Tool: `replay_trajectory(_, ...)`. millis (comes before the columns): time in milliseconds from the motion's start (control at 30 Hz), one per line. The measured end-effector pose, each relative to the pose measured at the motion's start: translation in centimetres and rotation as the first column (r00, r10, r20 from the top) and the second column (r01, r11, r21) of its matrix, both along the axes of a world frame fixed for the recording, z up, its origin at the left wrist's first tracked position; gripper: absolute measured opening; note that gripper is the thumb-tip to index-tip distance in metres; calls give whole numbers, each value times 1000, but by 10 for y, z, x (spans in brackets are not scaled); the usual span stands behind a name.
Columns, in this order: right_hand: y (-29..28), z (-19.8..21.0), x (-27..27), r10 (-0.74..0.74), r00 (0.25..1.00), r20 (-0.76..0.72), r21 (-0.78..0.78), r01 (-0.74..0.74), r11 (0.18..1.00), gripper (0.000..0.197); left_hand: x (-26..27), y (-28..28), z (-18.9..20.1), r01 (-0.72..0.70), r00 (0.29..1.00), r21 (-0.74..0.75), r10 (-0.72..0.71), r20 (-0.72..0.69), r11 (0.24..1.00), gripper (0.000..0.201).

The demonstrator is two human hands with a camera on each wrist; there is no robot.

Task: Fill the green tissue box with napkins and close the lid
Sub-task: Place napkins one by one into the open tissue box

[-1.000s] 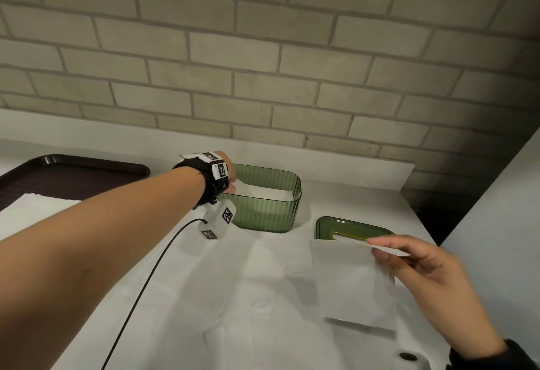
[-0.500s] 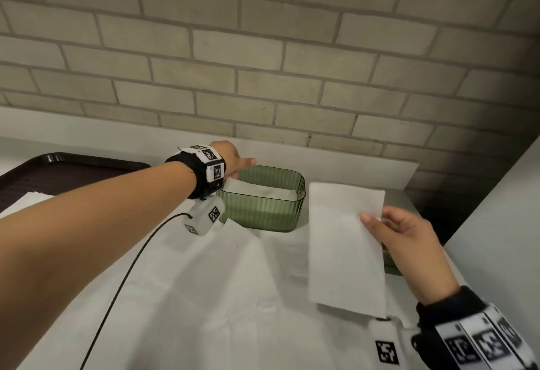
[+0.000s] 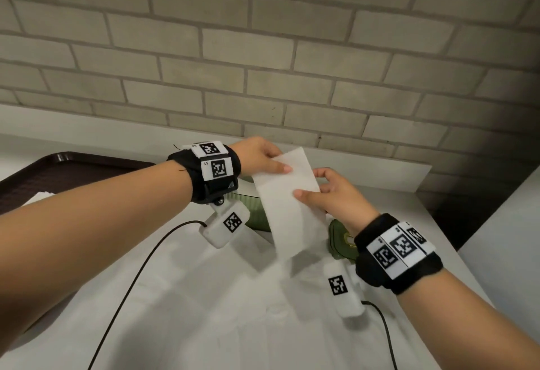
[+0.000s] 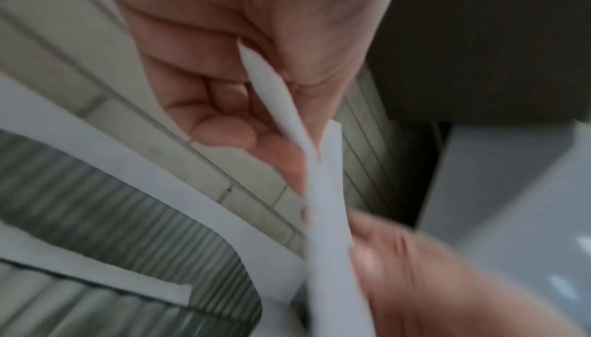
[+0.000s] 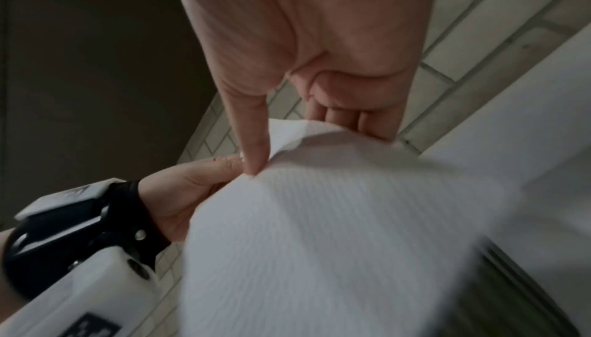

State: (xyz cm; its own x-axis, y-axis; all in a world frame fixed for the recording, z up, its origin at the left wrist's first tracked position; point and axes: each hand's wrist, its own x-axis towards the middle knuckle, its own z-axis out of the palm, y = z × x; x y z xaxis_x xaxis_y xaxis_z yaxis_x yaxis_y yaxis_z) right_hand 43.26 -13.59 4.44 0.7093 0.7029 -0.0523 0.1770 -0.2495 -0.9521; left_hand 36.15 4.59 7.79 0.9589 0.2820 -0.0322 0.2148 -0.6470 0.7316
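Observation:
Both hands hold one white folded napkin (image 3: 287,203) upright above the table. My left hand (image 3: 264,158) pinches its top left edge, thumb in front. At the right edge, my right hand (image 3: 330,191) pinches it between thumb and fingers. The napkin (image 4: 323,190) shows edge-on in the left wrist view and as a broad sheet (image 5: 319,216) in the right wrist view. The green ribbed tissue box (image 3: 257,212) stands behind the napkin, mostly hidden; its open top (image 4: 134,206) holds white napkins. The green lid (image 3: 340,241) lies flat to the right, under my right wrist.
A dark brown tray (image 3: 58,174) with white napkins (image 3: 41,195) sits at the far left. White cloth (image 3: 219,311) covers the table. A brick wall (image 3: 263,48) rises behind, and a grey cabinet side (image 3: 502,247) stands on the right. Cables trail from both wrist cameras.
My right hand carried the napkin up and left, over toward the box. My left hand left the box rim and took hold of the napkin's top left edge.

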Motion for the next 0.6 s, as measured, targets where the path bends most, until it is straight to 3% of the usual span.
replay_trajectory(133, 6, -6, 21, -34, 999, -42, -14, 34, 999, 43, 2, 28, -6, -311, 946, -135, 320, 49, 941, 30)
replay_trajectory(200, 14, -11, 36, -124, 986, -109, 47, 129, 990, 43, 3, 43, -14, -399, 917, -85, 399, -19, 913, 42)
replay_trajectory(300, 29, -14, 57, -225, 966, -129, 115, 240, 964, 43, 6, 55, -32, -450, 893, -73, 446, -67, 890, 33)
replay_trajectory(467, 52, -17, 76, -245, 925, 290, -109, 286, 952, 36, 14, 60, -51, -462, 873, 195, 482, -74, 865, 37)
replay_trajectory(600, 64, -29, 77, -114, 907, 406, -240, 226, 944, 37, 20, 60, -57, -431, 879, 308, 471, -66, 848, 30)
